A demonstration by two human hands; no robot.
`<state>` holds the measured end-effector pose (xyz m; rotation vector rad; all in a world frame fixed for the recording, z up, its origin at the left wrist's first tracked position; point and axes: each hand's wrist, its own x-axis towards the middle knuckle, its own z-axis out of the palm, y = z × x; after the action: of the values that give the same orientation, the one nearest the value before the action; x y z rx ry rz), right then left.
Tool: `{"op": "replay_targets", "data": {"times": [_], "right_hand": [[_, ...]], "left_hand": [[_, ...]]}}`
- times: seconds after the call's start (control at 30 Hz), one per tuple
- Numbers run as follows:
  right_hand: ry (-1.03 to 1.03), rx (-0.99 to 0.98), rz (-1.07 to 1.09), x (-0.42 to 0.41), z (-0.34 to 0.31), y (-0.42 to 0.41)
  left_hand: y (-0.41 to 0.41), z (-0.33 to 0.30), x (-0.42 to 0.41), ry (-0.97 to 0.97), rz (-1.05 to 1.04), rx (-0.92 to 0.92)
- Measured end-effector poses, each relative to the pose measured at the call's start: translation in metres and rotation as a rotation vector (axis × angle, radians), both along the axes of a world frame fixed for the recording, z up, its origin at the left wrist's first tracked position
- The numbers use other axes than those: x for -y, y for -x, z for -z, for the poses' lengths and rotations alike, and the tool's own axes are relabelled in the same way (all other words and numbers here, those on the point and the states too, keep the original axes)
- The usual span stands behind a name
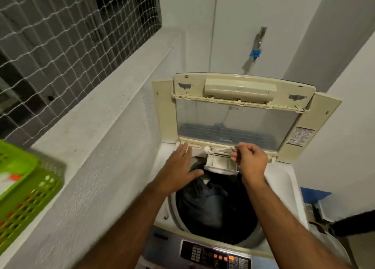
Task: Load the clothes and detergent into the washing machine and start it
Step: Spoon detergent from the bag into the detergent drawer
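Observation:
The top-loading washing machine (288,179) stands with its lid (237,110) raised against the back wall. Dark clothes (211,199) fill the drum. A small white detergent drawer (221,164) is pulled out at the drum's back rim. My right hand (250,160) pinches the handle of a clear plastic spoon (211,149), whose bowl hovers just above the drawer's left end. My left hand (180,167) is flat with straight fingers, resting on the machine's rim left of the drawer. The control panel (215,255) shows orange lights.
A green plastic basket (24,191) sits on the concrete ledge (97,146) at the left, under a netted window (60,35). A blue-handled tap (256,52) is on the wall behind the lid. Boxes and a dark object (353,222) lie to the machine's right.

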<state>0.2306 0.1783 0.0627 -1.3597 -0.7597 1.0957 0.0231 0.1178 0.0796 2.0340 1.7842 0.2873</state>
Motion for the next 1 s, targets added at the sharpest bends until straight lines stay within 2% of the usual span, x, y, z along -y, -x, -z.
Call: {"op": "replay_targets", "data": {"times": [0.13, 0.4, 0.6, 0.83, 1.0], "right_hand": [[-0.028, -0.120, -0.118, 0.008, -0.032, 0.034], [-0.105, -0.190, -0.380, 0.034, -0.099, 0.117], [-0.235, -0.304, -0.583, 0.064, -0.160, 0.182], [-0.396, -0.131, -0.777, 0.106, -0.200, 0.265], [-0.564, 0.238, -0.820, 0.126, -0.199, 0.321]], "left_hand": [[0.024, -0.036, 0.039, -0.104, -0.104, -0.028], [0.061, -0.120, 0.129, -0.266, -0.241, -0.066], [0.093, -0.172, 0.185, -0.431, -0.301, -0.150], [0.149, -0.191, 0.234, -0.448, -0.428, -0.223], [0.185, -0.188, 0.257, -0.421, -0.473, -0.185]]}}
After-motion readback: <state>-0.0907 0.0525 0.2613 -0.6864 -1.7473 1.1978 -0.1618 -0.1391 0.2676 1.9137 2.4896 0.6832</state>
